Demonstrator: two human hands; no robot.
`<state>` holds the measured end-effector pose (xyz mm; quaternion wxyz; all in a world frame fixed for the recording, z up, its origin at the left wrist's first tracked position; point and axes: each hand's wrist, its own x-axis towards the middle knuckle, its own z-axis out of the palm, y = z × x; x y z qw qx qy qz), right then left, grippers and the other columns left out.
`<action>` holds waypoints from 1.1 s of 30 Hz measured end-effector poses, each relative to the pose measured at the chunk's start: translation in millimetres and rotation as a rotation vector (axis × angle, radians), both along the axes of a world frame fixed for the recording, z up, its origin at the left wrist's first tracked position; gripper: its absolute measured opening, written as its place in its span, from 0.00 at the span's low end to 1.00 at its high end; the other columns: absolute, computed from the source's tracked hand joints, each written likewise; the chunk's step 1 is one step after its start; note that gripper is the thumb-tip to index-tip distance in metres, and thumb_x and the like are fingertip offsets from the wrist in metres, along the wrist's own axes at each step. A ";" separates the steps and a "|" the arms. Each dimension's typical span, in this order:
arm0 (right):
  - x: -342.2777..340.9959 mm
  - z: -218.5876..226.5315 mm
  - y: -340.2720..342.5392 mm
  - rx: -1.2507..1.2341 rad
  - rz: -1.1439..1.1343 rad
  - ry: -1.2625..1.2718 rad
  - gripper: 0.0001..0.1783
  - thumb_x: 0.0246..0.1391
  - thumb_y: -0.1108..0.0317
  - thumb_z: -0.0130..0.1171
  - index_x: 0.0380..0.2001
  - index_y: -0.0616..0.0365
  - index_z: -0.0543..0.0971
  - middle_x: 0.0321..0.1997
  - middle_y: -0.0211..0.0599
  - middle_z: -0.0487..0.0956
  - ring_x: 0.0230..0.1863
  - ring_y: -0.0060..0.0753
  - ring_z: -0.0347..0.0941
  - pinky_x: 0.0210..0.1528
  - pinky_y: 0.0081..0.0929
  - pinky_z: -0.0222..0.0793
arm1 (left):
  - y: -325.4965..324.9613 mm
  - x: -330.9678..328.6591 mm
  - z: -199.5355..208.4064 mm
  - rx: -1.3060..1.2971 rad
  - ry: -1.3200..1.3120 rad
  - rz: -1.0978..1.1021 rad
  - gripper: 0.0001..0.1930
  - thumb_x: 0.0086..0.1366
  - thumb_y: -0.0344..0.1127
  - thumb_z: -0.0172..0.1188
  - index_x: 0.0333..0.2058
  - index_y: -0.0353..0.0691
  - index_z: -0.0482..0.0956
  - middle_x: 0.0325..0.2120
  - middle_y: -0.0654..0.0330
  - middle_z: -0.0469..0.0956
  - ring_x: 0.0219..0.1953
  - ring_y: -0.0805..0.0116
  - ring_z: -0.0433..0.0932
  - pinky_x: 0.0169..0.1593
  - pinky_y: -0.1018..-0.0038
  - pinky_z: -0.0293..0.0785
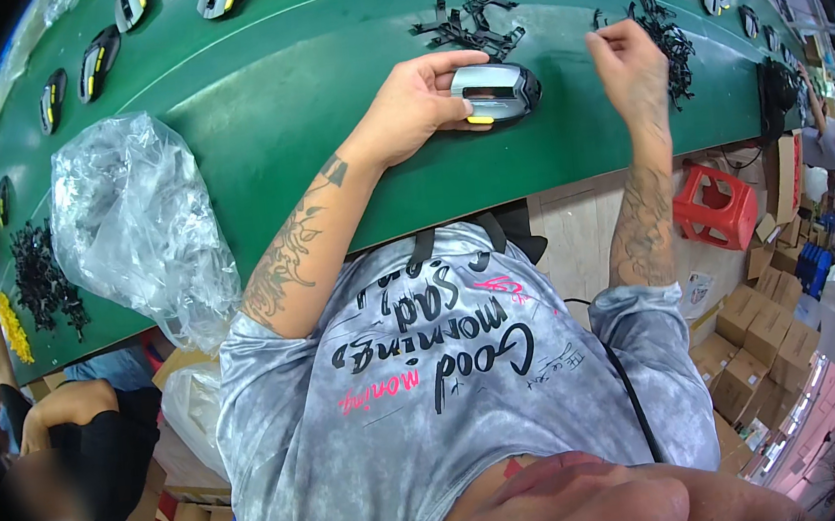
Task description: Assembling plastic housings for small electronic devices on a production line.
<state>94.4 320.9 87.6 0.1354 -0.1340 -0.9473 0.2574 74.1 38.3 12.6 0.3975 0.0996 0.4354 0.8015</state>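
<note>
My left hand (415, 105) grips a silver and black computer mouse (497, 90) with a yellow strip along its near side. Its thumb lies on the near side and the fingers reach round the far side, just above the green table. To the right, apart from the mouse, my right hand (632, 64) is raised with fingers curled into a pinch. Whatever those fingertips hold, if anything, is too small to make out. Thin black plastic parts (468, 23) lie scattered beyond the mouse, and a denser pile of black parts (674, 50) spreads beside my right hand.
A large clear plastic bag (137, 217) rests on the green table (272, 104) at left. More mice (98, 65) stand along the far side. A co-worker (78, 444) sits at left near black and yellow parts (14, 327). A red stool (716, 207) and cardboard boxes (756, 328) are at right.
</note>
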 end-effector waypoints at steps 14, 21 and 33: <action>53.7 -17.1 -77.5 -0.609 0.143 -0.065 0.12 0.66 0.64 0.63 0.35 0.64 0.80 0.27 0.26 0.78 0.27 0.13 0.68 0.31 0.17 0.66 | 3.0 -2.7 -1.4 0.012 -0.059 0.061 0.32 0.62 0.13 0.55 0.67 0.26 0.65 0.51 0.48 0.81 0.50 0.63 0.84 0.54 0.69 0.85; 49.5 -7.4 -82.1 -0.367 0.158 -0.107 0.11 0.64 0.67 0.63 0.33 0.64 0.79 0.21 0.27 0.74 0.24 0.14 0.67 0.28 0.20 0.66 | 2.4 -3.0 -6.5 0.091 -0.075 0.062 0.32 0.62 0.14 0.56 0.67 0.26 0.65 0.53 0.47 0.80 0.50 0.63 0.84 0.55 0.68 0.85; 46.2 -6.1 -80.0 0.077 0.244 -0.009 0.41 0.50 0.56 0.76 0.60 0.65 0.69 0.53 0.47 0.74 0.51 0.33 0.75 0.50 0.29 0.74 | 2.6 4.6 -2.7 -0.045 -0.033 0.123 0.26 0.68 0.24 0.63 0.64 0.34 0.73 0.47 0.57 0.83 0.42 0.74 0.83 0.43 0.78 0.84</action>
